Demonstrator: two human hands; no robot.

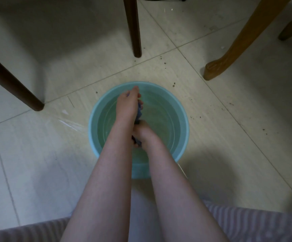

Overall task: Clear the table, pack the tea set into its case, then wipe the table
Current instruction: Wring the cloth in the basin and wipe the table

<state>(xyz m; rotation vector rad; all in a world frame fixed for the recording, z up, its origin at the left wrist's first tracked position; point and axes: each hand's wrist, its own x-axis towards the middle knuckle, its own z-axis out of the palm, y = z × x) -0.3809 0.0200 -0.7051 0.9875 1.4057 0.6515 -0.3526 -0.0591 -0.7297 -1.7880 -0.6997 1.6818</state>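
Wringing a blue cloth (139,111) over a teal basin (185,119) on the tiled floor (36,154), to judge from the grip. Held lengthwise between two hands and twisted into a thin rope, most likely for pressing the water out before wiping. Left hand (126,102) at the far end, fingers (140,103) curled tightly round the cloth. Right hand (143,131) at the near end, closer to the body, also clamped round the cloth, with its own fingers mostly hidden under the hand and the left forearm. Kept directly above the water (161,123), probably for letting the drops fall back inside and not onto the floor. Contact of the lower hand with the water surface: impossible to tell.

Of the cloth itself, only little in view: a dark blue, crumpled strip between the two hands and a small bunch just below the right wrist. Looking soaked and heavy, likely to drip if carried away too early.

Around the basin, two dark furniture legs (133,32), one lighter carved leg (232,46) at the right, some dark crumbs and a few wet streaks on the tiles. No worktop and no tea set in view, so no judging of the packing step; probably the wiping stage, with the cloth in preparation.
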